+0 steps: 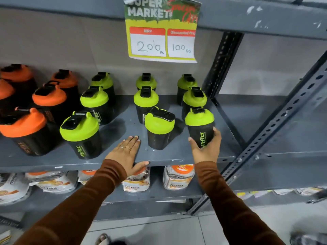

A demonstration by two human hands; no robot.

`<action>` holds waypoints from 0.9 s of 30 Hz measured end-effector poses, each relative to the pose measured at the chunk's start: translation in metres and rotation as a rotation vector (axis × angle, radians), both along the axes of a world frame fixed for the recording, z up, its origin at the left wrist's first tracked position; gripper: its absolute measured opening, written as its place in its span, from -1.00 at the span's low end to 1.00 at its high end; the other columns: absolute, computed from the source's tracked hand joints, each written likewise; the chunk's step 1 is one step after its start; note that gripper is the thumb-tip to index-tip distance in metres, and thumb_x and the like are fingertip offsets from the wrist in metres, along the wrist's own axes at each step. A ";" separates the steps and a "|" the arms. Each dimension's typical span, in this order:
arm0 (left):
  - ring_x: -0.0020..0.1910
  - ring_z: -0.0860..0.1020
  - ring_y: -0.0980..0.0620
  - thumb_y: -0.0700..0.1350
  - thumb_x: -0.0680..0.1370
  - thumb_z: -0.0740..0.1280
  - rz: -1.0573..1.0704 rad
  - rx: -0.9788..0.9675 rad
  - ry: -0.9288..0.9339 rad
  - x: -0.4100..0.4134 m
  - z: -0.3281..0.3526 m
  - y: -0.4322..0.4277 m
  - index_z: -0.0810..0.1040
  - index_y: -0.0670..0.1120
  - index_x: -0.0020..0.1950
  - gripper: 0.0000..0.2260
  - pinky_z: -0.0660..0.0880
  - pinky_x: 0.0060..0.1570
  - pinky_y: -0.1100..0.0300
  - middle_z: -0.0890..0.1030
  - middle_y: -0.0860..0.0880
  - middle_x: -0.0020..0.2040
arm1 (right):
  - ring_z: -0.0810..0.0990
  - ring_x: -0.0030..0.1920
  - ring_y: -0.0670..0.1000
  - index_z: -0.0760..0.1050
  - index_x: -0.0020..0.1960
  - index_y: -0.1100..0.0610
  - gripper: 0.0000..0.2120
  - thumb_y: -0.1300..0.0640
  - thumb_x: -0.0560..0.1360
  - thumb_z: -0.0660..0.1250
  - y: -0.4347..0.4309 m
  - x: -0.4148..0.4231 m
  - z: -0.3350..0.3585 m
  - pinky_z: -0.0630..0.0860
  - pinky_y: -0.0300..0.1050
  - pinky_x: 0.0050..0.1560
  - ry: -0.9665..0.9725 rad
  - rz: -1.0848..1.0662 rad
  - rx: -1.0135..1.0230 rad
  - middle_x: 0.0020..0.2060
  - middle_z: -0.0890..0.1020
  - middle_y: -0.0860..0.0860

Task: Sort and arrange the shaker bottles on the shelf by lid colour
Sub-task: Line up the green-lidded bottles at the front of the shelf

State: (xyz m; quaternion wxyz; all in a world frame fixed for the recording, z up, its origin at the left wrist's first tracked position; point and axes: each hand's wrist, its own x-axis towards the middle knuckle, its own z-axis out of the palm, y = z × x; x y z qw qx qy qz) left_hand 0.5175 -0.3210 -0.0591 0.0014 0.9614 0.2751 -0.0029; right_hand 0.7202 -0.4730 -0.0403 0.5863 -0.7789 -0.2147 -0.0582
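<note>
The grey shelf point(123, 112) is nearly sorted: orange-lidded shakers point(47, 98) are massed at the left, green-lidded shakers point(93, 99) run in three columns across the middle and right. It looks close to finished, just front-row straightening left. The right hand point(206, 149) wraps its grip around the body of the front-right green shaker point(200, 128), at the shelf's right front. The left hand point(126, 154) lies flat, fingers spread, on the shelf edge, holding nothing.
</note>
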 end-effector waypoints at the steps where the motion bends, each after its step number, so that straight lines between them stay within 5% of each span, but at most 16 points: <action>1: 0.49 -0.02 -0.05 0.48 0.15 -0.51 0.002 -0.001 0.015 0.000 0.001 -0.001 -0.09 -0.13 0.47 0.06 -0.10 0.43 0.11 -0.02 -0.12 0.52 | 0.43 0.24 0.16 0.19 0.31 0.24 -0.24 0.25 0.25 0.53 -0.002 0.000 -0.002 0.35 0.11 0.35 0.057 -0.001 0.070 0.25 0.37 0.22; 7: 0.49 -0.04 -0.05 0.54 0.03 -0.51 0.013 -0.110 0.027 0.002 0.011 -0.002 -0.10 -0.13 0.47 0.18 -0.13 0.43 0.12 -0.03 -0.13 0.52 | 0.37 0.17 0.05 0.08 0.31 0.34 -0.18 0.35 0.23 0.53 0.001 0.002 -0.004 0.23 -0.36 0.22 0.135 0.032 0.133 0.21 0.31 0.20; 10: 0.43 0.18 -0.12 0.60 0.09 -0.05 0.174 -0.342 -0.312 0.011 0.019 -0.017 0.06 -0.13 0.45 0.13 0.11 0.40 0.04 0.20 -0.17 0.47 | 0.36 0.19 0.02 0.07 0.34 0.29 -0.13 0.36 0.20 0.54 0.001 0.001 -0.002 0.20 -0.33 0.27 0.131 0.073 0.132 0.23 0.32 0.17; 12: 0.36 0.31 -0.13 0.40 0.14 0.36 0.310 -0.468 -0.581 0.027 0.020 -0.032 0.14 -0.13 0.41 0.02 0.26 0.34 0.03 0.32 -0.16 0.40 | 0.35 0.23 0.00 0.05 0.36 0.26 -0.06 0.38 0.17 0.55 0.000 0.003 -0.002 0.20 -0.25 0.33 0.140 0.101 0.122 0.29 0.31 0.19; 14: 0.30 0.37 -0.12 0.20 0.12 0.53 0.417 -0.587 -0.798 0.050 0.022 -0.046 0.19 -0.16 0.37 -0.03 0.32 0.30 0.06 0.38 -0.16 0.33 | 0.32 0.31 0.06 0.00 0.40 0.24 0.02 0.38 0.15 0.57 -0.001 0.005 0.000 0.20 -0.11 0.42 0.153 0.116 0.085 0.36 0.26 0.19; 16: 0.25 0.40 -0.13 0.10 0.08 0.59 0.493 -0.667 -0.963 0.072 0.025 -0.054 0.22 -0.20 0.31 -0.05 0.36 0.28 0.05 0.40 -0.19 0.26 | 0.27 0.38 0.10 -0.04 0.42 0.22 0.07 0.37 0.14 0.57 -0.002 0.006 0.003 0.17 0.00 0.46 0.161 0.124 0.041 0.40 0.23 0.20; 19: 0.16 0.44 -0.16 -0.05 0.11 0.61 0.552 -0.640 -1.092 0.088 0.031 -0.054 0.28 -0.25 0.22 -0.18 0.37 0.19 0.11 0.45 -0.24 0.17 | 0.27 0.39 0.12 -0.05 0.43 0.21 0.06 0.39 0.15 0.56 -0.003 0.007 0.007 0.17 -0.09 0.42 0.174 0.143 0.007 0.39 0.25 0.21; 24: 0.04 0.46 -0.04 -0.27 0.23 0.54 0.423 -0.753 -1.025 0.072 0.028 -0.034 0.13 -0.22 0.29 -0.22 0.33 0.08 0.22 0.46 -0.10 0.03 | 0.30 0.37 0.13 -0.06 0.43 0.21 0.09 0.39 0.14 0.57 -0.010 0.013 0.010 0.21 -0.07 0.40 0.209 0.192 -0.033 0.38 0.28 0.21; 27: 0.20 0.40 -0.09 -0.37 0.28 0.47 0.304 -0.853 -0.945 0.057 0.022 -0.020 -0.01 -0.24 0.36 -0.17 0.28 0.20 0.16 0.40 -0.19 0.22 | 0.30 0.37 0.14 -0.10 0.44 0.19 0.11 0.40 0.13 0.57 -0.015 0.014 0.011 0.24 0.01 0.42 0.221 0.231 -0.069 0.39 0.27 0.20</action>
